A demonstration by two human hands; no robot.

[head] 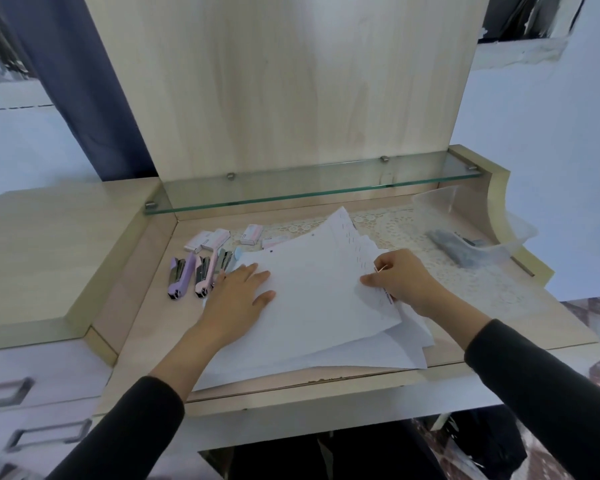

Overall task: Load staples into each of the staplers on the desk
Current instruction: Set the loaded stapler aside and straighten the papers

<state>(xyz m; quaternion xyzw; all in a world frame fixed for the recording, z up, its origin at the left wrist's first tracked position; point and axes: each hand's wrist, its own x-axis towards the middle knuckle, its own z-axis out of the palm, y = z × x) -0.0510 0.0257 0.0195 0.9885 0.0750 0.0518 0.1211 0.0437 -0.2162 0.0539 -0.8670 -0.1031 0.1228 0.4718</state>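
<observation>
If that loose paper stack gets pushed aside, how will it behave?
It would probably fan apart: the paper stack is already splayed. It is likely floppy, since the edge the right hand pinches curls up. It seems light; the flat left hand alone pins it.

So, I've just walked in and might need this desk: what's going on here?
A person is handling a loose stack of paper sheets on the desk. The left hand lies flat on the top sheet, while the right hand pinches the stack's right edge. The purple stapler and pink stapler lie at the left beside the stack, with small staple boxes behind them. Neither stapler is in hand, so no loading is under way.
</observation>
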